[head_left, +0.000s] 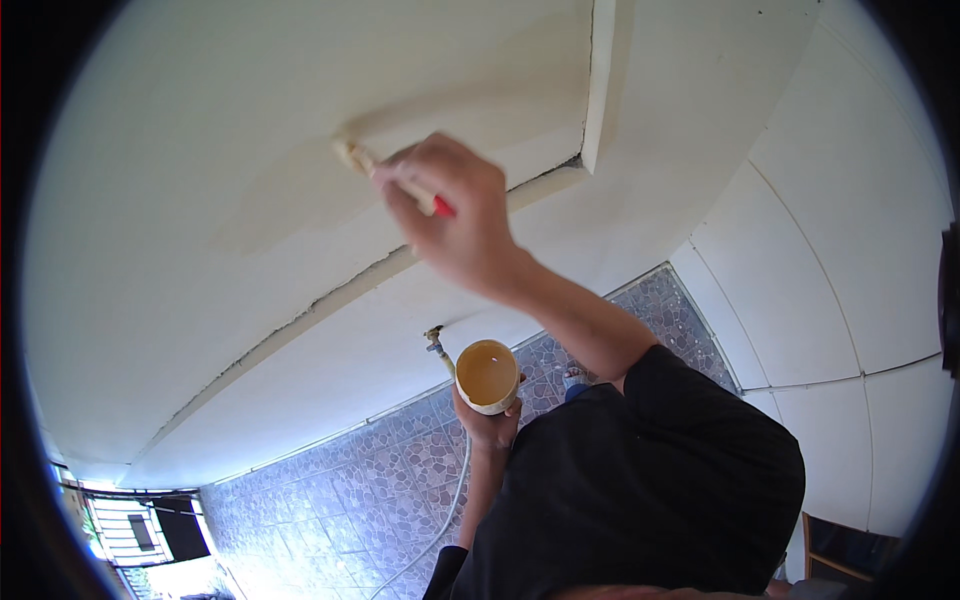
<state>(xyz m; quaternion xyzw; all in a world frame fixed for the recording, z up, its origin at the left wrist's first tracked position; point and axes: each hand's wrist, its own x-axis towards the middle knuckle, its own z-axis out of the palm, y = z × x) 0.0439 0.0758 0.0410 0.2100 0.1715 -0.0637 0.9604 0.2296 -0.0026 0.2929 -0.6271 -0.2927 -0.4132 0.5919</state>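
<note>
**Right hand (452,212) holds a brush (354,157) up to a pale wall (190,130)**

The right hand's fingers close around the brush, its red end showing near the palm; its bristles point left at the wall, beside a darker patch (285,195). Blur hides whether they touch. Nearer, the left hand (487,428) grips a cup (490,407) of yellowish liquid from below. Just left of the cup, a tap (433,335) juts out; farther left spreads a stone-patterned floor (350,500).
</note>
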